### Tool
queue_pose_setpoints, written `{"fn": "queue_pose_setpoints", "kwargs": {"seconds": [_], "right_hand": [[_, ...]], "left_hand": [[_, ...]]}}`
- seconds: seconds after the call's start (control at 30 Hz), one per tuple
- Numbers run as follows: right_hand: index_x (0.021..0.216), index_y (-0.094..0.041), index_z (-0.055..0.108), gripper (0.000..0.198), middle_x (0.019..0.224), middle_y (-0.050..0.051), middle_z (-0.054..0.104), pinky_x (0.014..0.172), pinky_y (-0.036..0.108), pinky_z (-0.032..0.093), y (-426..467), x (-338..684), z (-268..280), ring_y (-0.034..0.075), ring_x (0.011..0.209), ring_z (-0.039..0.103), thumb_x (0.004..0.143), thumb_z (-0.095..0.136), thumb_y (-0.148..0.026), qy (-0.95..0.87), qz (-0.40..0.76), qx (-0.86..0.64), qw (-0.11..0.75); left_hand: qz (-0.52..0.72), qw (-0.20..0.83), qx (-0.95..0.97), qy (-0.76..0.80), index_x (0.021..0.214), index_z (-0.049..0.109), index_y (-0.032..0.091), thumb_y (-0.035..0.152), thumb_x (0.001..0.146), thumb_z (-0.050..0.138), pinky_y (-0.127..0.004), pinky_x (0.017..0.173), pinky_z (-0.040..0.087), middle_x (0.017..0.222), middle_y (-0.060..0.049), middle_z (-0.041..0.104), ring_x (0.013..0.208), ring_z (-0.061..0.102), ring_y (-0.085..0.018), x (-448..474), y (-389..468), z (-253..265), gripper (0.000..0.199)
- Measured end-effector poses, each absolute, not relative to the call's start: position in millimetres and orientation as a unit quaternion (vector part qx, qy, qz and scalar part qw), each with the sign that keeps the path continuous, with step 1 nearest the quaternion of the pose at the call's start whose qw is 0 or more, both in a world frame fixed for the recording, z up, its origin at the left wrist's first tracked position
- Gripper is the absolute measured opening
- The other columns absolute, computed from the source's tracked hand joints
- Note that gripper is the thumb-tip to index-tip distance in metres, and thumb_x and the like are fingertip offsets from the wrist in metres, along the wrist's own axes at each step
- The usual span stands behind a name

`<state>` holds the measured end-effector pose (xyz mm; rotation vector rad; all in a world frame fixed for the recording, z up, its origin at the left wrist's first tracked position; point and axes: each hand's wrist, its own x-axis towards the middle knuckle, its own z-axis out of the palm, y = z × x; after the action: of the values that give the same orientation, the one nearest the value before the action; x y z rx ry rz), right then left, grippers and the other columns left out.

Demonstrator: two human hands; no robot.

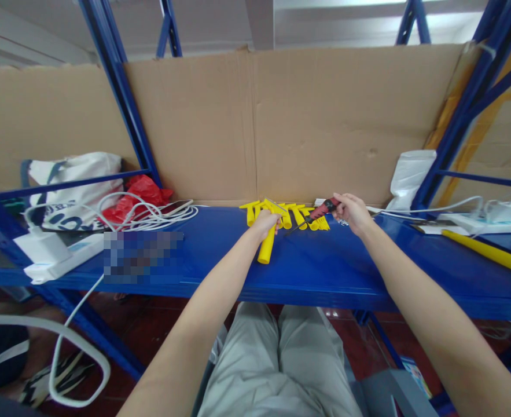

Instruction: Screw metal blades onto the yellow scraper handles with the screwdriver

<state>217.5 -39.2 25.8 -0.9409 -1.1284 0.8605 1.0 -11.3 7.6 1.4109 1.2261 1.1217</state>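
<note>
My left hand point(267, 224) is closed around a yellow plastic tool with a round tubular handle point(265, 252), which points toward the shelf's front edge. The tool's far end is partly hidden by my fingers. In my right hand point(354, 212) is a screwdriver with a red and black handle point(323, 209), held by the handle's end. Its dark shaft slants down and left, with the tip near the blue surface, apart from the held yellow piece. Behind both hands, several similar yellow pieces point(299, 216) lie in a row along the cardboard.
The blue metal shelf point(220, 255) is backed by cardboard point(316, 121). At left are coiled white cables point(168, 213), a red plastic bag point(144, 196), a cloth bag point(77, 179) and a power strip point(68, 260). A long yellow piece point(489, 252) and white pouch point(411, 176) are at right.
</note>
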Motion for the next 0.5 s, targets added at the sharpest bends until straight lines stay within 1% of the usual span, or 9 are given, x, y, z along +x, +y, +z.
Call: {"fn": "queue_pose_setpoints", "kwargs": {"seconds": [0.1, 0.2, 0.3, 0.37, 0.4, 0.43, 0.5], "right_hand": [[0.063, -0.019, 0.043, 0.028, 0.039, -0.006, 0.044, 0.035, 0.019, 0.033, -38.9, 218.7, 24.0, 0.008, 0.035, 0.045, 0.077, 0.064, -0.03, -0.508, 0.404, -0.455, 0.61], [0.069, -0.017, 0.048, 0.023, 0.046, -0.004, 0.05, 0.037, 0.018, 0.034, -38.8, 221.0, 20.3, 0.007, 0.039, 0.046, 0.077, 0.065, -0.03, -0.542, 0.43, -0.508, 0.513], [0.07, -0.016, 0.051, 0.028, 0.05, -0.004, 0.051, 0.038, 0.018, 0.034, -38.1, 221.2, 14.1, 0.006, 0.041, 0.045, 0.071, 0.072, -0.034, -0.602, 0.438, -0.536, 0.398], [0.071, -0.016, 0.053, 0.032, 0.052, -0.005, 0.051, 0.038, 0.018, 0.034, -37.0, 219.2, 9.4, 0.005, 0.041, 0.043, 0.067, 0.075, -0.039, -0.643, 0.43, -0.532, 0.345], [0.072, -0.016, 0.053, 0.034, 0.052, -0.005, 0.051, 0.038, 0.018, 0.034, -36.5, 217.8, 7.2, 0.005, 0.041, 0.042, 0.066, 0.076, -0.041, -0.658, 0.423, -0.531, 0.327], [0.072, -0.016, 0.054, 0.036, 0.053, -0.004, 0.052, 0.038, 0.018, 0.033, -36.1, 216.2, 5.3, 0.004, 0.042, 0.042, 0.066, 0.075, -0.044, -0.669, 0.415, -0.533, 0.311], [0.074, -0.016, 0.053, 0.038, 0.055, -0.003, 0.054, 0.037, 0.017, 0.032, -36.2, 212.7, 2.3, 0.004, 0.041, 0.042, 0.066, 0.074, -0.047, -0.683, 0.4, -0.541, 0.286]], "left_hand": [[0.456, 0.459, 0.579, 0.496, 0.07, 0.048, 0.015, 0.004, 0.081, 0.047, -0.018, 0.039, 0.032, 0.046, 0.007, 0.043, 0.035, 0.038, -0.004, 1.4, -11.2, 7.5, 0.015], [0.45, 0.455, 0.579, 0.506, 0.072, 0.05, 0.014, 0.005, 0.081, 0.046, -0.019, 0.039, 0.033, 0.048, 0.006, 0.045, 0.034, 0.037, -0.005, 1.8, -12.0, 8.6, 0.014], [0.442, 0.454, 0.578, 0.514, 0.076, 0.053, 0.013, 0.008, 0.083, 0.047, -0.019, 0.04, 0.035, 0.051, 0.004, 0.048, 0.035, 0.039, -0.005, 1.8, -12.7, 9.8, 0.01], [0.445, 0.462, 0.579, 0.503, 0.083, 0.055, 0.012, 0.009, 0.082, 0.049, -0.019, 0.041, 0.037, 0.058, 0.002, 0.053, 0.039, 0.043, -0.005, 1.8, -12.5, 9.7, 0.007], [0.448, 0.467, 0.582, 0.493, 0.088, 0.056, 0.012, 0.009, 0.081, 0.05, -0.018, 0.041, 0.038, 0.063, 0.001, 0.056, 0.041, 0.045, -0.005, 1.9, -12.1, 9.4, 0.01], [0.451, 0.471, 0.586, 0.482, 0.094, 0.056, 0.012, 0.008, 0.079, 0.052, -0.018, 0.042, 0.039, 0.069, -0.001, 0.059, 0.044, 0.048, -0.005, 2.1, -11.7, 8.8, 0.016], [0.458, 0.468, 0.6, 0.46, 0.11, 0.054, 0.013, 0.006, 0.078, 0.052, -0.017, 0.044, 0.042, 0.085, -0.005, 0.064, 0.051, 0.053, -0.006, 2.9, -10.6, 7.3, 0.034]]}}
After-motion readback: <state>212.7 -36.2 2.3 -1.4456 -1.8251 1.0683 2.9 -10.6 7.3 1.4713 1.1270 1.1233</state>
